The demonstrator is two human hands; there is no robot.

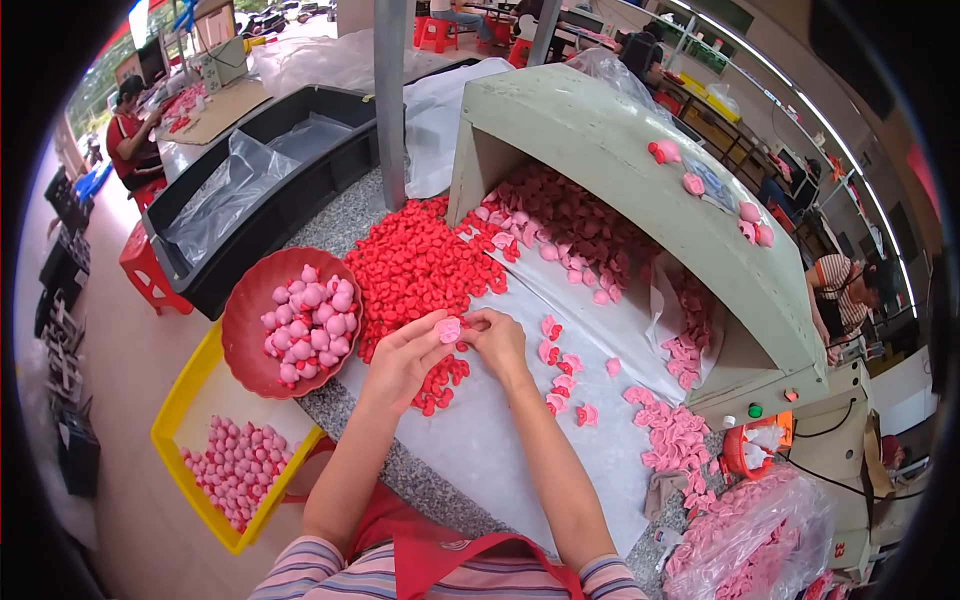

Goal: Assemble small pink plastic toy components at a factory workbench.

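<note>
My left hand [408,362] pinches a small pink molded piece [448,330] between thumb and fingers. Close beside it, my right hand [499,345] has its fingertips pressed together; what they hold, if anything, is hidden. Behind both hands spreads a big heap of small red bow-like pieces [415,262], and a smaller red cluster [438,388] lies between my forearms. To the right, pink pieces with red parts [556,362] sit in a loose row on the white sheet [500,440]. Left of the heap, a red scalloped bowl [245,345] holds round pink pieces with red parts [312,318].
A pale green machine hood [640,130] arches over many pink pieces [575,215]. Below left is a yellow-rimmed tray [180,400] of pink pieces. A black bin [190,265], metal post [391,110], red cup [738,455] and plastic bag of pink pieces [750,540] surround the table.
</note>
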